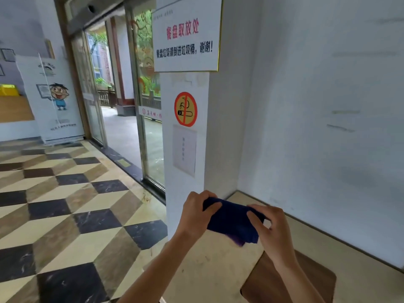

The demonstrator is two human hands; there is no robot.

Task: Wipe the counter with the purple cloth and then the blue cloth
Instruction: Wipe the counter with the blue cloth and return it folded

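While both hands are working above the near part of the counter (218, 270), they are gripping a bunched dark blue cloth (231, 221) between them, lifted clear of the surface. The left hand (196, 213) is clutching the cloth's left end, fingers curled over its far edge and thumb pressing along the near side. The right hand (271, 226) is pinching the cloth's right end, thumb on top and fingers wrapping behind. A scrap of purple cloth (239, 242) is peeking out under the blue bundle's near lower edge; whether either hand is actually holding it cannot be told. A brown wooden board (314, 278) is lying on the counter to the near right, partly under the right forearm. Just beyond the hands a white pillar (185, 171) is rising, carrying a no-smoking sign (185, 109) and, higher up, a white notice with red and black lettering (185, 33). To the far left a glass sliding door (122, 84) is standing open, and a checkered tile floor (65, 204) is spreading across the left side.
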